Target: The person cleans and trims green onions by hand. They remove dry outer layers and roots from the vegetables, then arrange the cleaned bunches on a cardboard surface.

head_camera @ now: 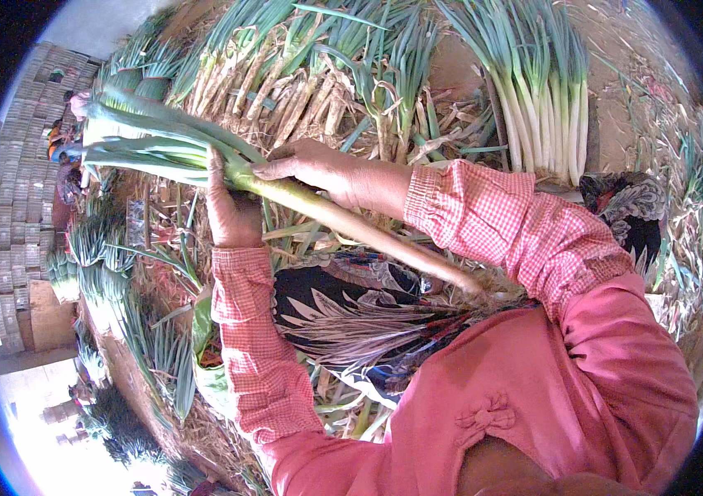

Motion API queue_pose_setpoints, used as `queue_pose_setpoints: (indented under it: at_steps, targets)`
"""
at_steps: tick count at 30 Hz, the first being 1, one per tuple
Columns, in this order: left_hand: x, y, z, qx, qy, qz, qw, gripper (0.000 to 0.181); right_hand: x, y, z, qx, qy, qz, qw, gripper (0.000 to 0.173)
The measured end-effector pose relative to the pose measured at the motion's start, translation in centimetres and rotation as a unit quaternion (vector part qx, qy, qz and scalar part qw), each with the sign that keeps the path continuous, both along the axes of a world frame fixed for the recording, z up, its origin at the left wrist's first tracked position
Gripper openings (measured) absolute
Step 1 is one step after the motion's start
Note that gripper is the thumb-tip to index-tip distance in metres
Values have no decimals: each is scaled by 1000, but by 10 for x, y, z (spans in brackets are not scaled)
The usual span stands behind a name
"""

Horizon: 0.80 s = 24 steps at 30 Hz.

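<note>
A long green onion (351,220) slants across the view in front of my body. Its leaves fan out to the left, and its root end points down to the right, near my lap. My left hand (233,208) holds it from below where the leaves fork, with part of the fingers hidden behind the stalk. Just to the right, my right hand (320,170) grips the same stalk from above, its thumb and fingers close to the fork. A dark cloth with a pale leaf pattern (339,316) covers my lap under the root end.
Unpeeled green onions with dry brown skins (289,93) lie in a heap ahead. Right of them rests a row of clean white-stemmed onions (540,111). Tied bundles (100,260) line the left, where people (66,155) sit near stacked crates (16,204). Peeled scraps (364,415) litter the ground.
</note>
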<state>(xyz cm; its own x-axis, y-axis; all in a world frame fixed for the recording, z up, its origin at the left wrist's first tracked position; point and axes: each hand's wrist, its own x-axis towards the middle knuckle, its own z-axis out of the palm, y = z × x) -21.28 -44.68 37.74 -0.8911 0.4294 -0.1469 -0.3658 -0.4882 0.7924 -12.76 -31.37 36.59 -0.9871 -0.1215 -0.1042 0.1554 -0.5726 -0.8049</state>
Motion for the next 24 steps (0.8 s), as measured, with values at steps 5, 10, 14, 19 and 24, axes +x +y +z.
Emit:
queue_pose_setpoints:
  at_steps: [5, 10, 14, 19, 24]
  targets:
    - [7, 1, 0, 9, 4, -19, 1000, 37, -6, -7, -24, 10, 33, -68, 997, 29]
    - [8, -11, 8, -29, 73, 25, 997, 41, 7, 3, -58, 449, 46, -76, 889, 22]
    - [-14, -34, 29, -55, 137, 121, 982, 47, 88, 48, -142, 643, 64, -52, 761, 24]
    - [-40, -82, 68, -150, 154, 392, 895, 54, 260, 165, -262, 800, 56, 179, 570, 33]
    - [-87, -132, 51, -116, 229, 334, 907, 51, 120, 122, -150, 685, 20, -18, 728, 39]
